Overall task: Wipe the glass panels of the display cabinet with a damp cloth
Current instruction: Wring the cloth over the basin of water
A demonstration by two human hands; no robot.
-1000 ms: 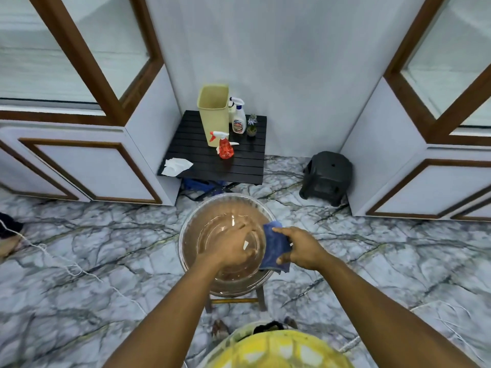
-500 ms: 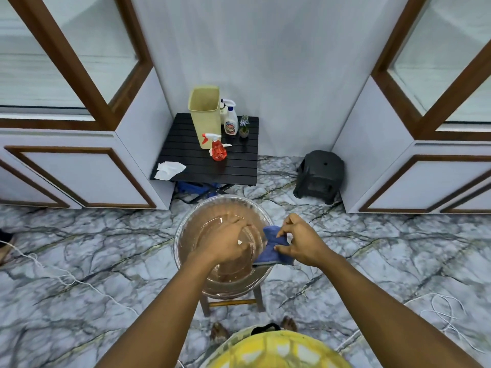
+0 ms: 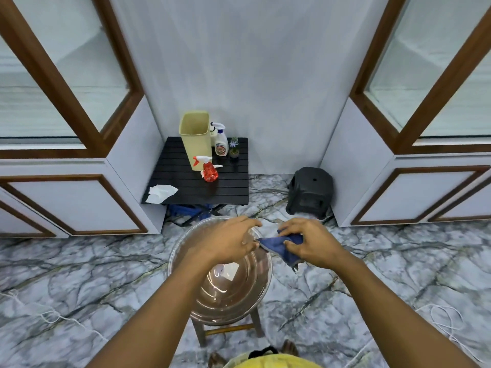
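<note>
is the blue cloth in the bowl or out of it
Out: the right hand grips the blue cloth, bunched, in the air over the bowl's right rim, mostly beyond it, not down inside.

marble floor | white wall | black slatted table | dark stool

Under you is a grey veined marble floor. On it stand the left cabinet, the right cabinet, a black plastic stool beside the right one, a low black slatted desk against the wall, and a small wooden stool bearing a clear bowl. White cord trails over the floor. The desk carries a yellow bin, a white spray bottle, a tiny potted plant, a red spray bottle in front of the bin, and crumpled white paper at its near left corner.
</note>
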